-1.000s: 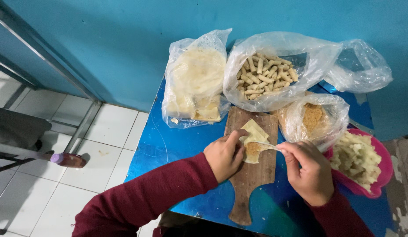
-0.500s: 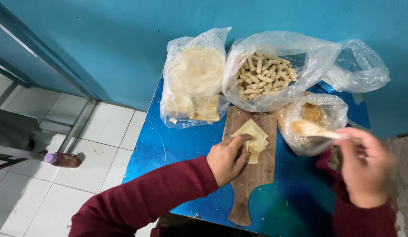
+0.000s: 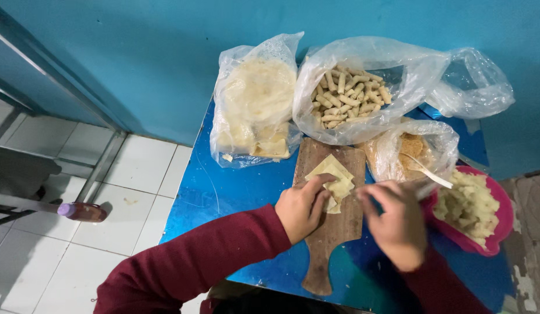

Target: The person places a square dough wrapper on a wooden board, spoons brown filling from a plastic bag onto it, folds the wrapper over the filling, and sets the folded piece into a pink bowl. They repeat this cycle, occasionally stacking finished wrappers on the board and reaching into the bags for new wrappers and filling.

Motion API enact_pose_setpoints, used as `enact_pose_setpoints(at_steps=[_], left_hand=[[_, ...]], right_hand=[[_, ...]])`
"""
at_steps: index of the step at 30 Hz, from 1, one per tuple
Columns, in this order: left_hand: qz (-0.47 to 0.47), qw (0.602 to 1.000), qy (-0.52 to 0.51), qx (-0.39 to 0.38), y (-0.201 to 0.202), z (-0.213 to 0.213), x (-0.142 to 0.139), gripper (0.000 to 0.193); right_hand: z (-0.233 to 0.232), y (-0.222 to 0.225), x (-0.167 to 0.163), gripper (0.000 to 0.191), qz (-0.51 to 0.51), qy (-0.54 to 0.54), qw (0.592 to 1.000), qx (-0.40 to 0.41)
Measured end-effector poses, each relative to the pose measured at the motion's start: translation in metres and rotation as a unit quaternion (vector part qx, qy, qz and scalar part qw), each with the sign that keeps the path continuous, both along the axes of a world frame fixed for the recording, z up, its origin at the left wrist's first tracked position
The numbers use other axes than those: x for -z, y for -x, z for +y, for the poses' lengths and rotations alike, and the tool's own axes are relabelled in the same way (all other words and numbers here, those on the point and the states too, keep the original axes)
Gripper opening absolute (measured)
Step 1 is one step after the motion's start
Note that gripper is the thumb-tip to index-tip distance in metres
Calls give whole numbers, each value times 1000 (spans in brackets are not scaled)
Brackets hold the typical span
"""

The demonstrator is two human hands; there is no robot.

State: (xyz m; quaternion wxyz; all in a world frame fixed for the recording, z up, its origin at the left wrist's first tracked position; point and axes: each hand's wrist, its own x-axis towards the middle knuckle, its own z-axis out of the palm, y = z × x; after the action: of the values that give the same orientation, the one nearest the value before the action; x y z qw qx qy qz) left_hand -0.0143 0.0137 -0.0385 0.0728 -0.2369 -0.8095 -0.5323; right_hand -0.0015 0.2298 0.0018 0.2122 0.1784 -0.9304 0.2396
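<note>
Around the wooden board (image 3: 334, 232), bare counter (image 3: 223, 197) lies open to its left. Behind the board three plastic bags (image 3: 363, 87) crowd the wall side. To its right a pink bowl (image 3: 496, 232) blocks the counter's edge.

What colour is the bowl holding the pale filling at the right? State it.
Pink: the bowl sits on the blue table, seen in the head view.
</note>
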Motion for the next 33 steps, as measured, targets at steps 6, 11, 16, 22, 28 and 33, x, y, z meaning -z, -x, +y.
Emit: enact_pose_setpoints(at_steps=[6, 11, 16, 22, 28, 33], left_hand=[[56, 998, 22, 12, -1, -1, -3, 35], [58, 996, 72, 4, -2, -2, -3, 33], [89, 993, 83, -9, 1, -4, 1, 31], [122, 988, 92, 0, 4, -6, 3, 32], [143, 982, 119, 7, 7, -7, 2, 33], [187, 969, 161, -15, 9, -5, 6, 17]], right_hand=[[-10, 8, 30, 16, -38, 9, 999, -1], [-10, 9, 35, 10, -82, 54, 995, -1], [-15, 9, 35, 11, -175, 134, 975, 24], [-19, 9, 33, 24, -133, 163, 978, 6], [-19, 9, 34, 25, -142, 175, 974, -38], [-20, 7, 28, 33, -149, 148, 977, -34]])
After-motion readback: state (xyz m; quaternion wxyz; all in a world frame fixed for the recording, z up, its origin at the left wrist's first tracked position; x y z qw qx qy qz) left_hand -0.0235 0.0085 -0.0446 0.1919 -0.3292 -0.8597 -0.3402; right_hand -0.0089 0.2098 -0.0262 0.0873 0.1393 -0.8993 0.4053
